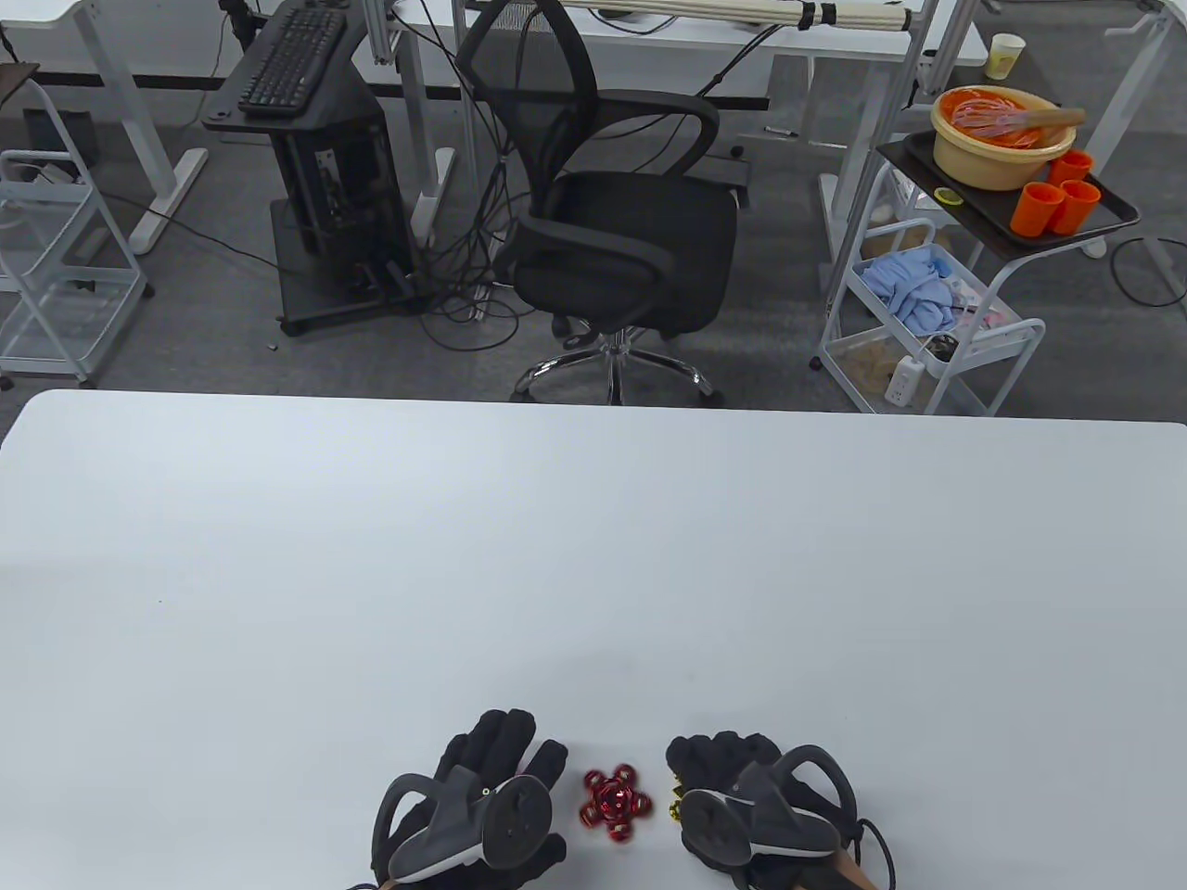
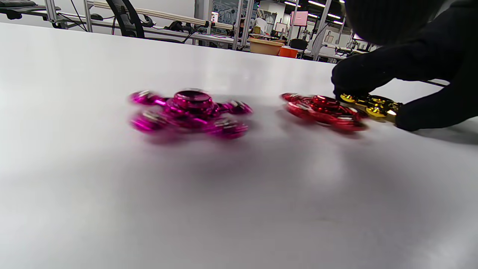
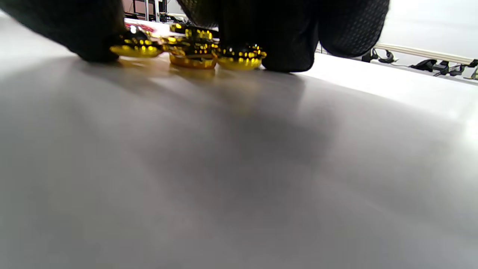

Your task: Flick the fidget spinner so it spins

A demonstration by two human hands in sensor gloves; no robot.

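Three metal fidget spinners lie flat near the table's front edge. The red spinner (image 1: 612, 802) sits between my hands and also shows in the left wrist view (image 2: 324, 112). The magenta spinner (image 2: 190, 112) looks blurred; in the table view my left hand (image 1: 505, 746) covers it, and no left finger touches it. The gold spinner (image 3: 190, 52) lies under my right hand (image 1: 714, 756). Its fingers (image 3: 287, 41) and thumb (image 3: 89, 33) stand on both sides of it, and a fingertip (image 2: 354, 78) rests on the gold spinner (image 2: 369, 104).
The white table (image 1: 593, 556) stretches far ahead of my hands. Beyond its far edge stand a black office chair (image 1: 612, 213) and a cart with an orange bowl (image 1: 1006, 139) and cups.
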